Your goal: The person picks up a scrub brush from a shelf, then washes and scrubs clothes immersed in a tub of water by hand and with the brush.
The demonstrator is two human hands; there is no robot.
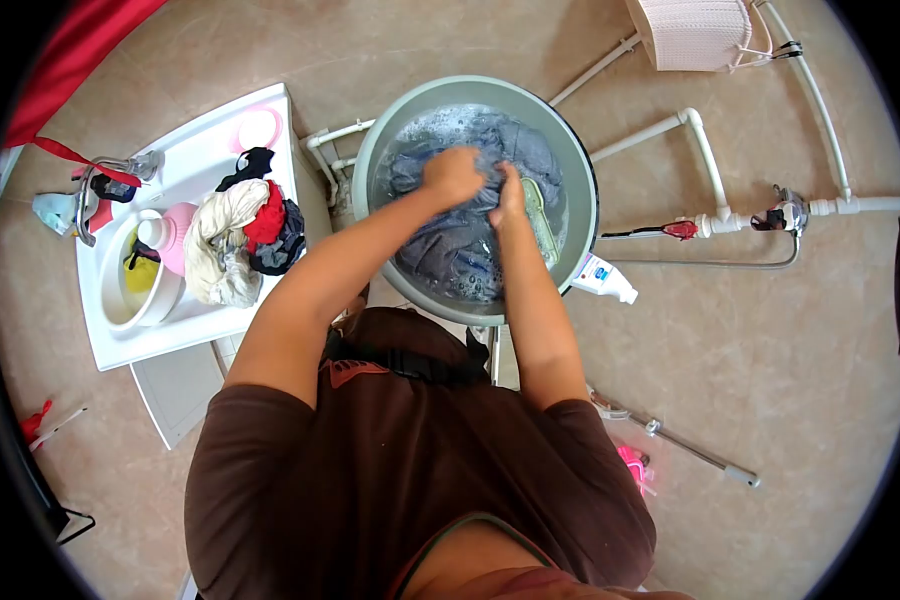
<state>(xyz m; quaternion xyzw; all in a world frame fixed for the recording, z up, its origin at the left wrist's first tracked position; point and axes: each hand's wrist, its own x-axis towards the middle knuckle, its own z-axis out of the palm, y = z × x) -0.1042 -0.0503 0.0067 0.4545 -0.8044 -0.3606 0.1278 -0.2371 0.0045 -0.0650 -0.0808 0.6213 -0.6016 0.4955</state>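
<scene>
A round grey-green tub (368, 160) holds soapy water and dark blue-grey wet clothes (445, 255). Over the middle of the tub, my left hand (454, 176) is closed on part of the cloth, its fingers bent. Just to its right, my right hand (510, 198) grips the cloth too, thumb up, with its fingers partly hidden by the cloth. A pale green ribbed board (540, 222) leans in the water along the tub's right side, beside my right hand.
On the left, a white sink (202, 130) holds piled clothes (225, 235), a pink bottle (175, 235) and a white bucket (120, 290). A white bottle (602, 277) lies by the tub's lower right rim. White pipes (708, 165) and a pink basket (692, 35) are at the right.
</scene>
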